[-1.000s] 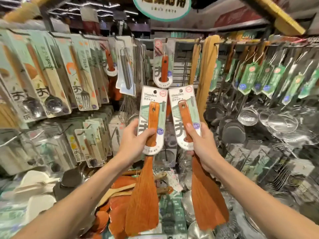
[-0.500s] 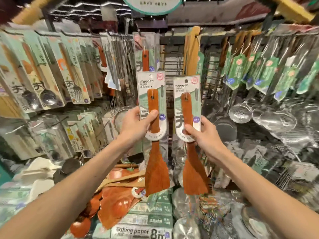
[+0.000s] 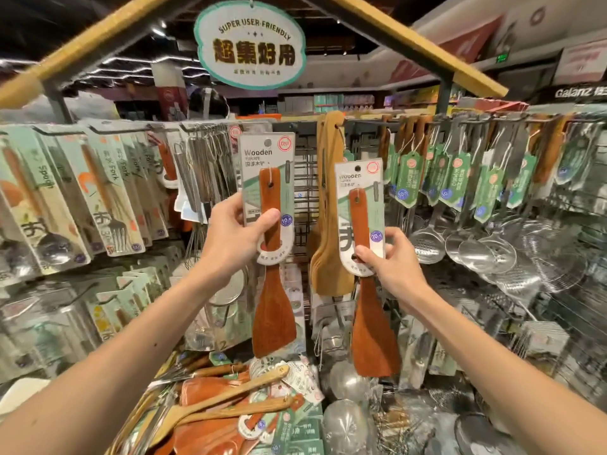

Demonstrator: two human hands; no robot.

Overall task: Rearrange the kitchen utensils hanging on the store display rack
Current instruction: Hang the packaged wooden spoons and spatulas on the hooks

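My left hand (image 3: 235, 239) pinches one turner (image 3: 273, 316) by its carded handle. My right hand (image 3: 392, 269) pinches the other turner (image 3: 372, 333) likewise, both held before the rack (image 3: 305, 192) centre. The wood looks light and stiff and the card slick, so I'd grip the handle.

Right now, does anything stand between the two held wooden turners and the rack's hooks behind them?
The hooks look crowded. Behind the left turner another card already hangs. Pale wooden spatulas hang right beside the right turner. Only the wire grid between them looks free.
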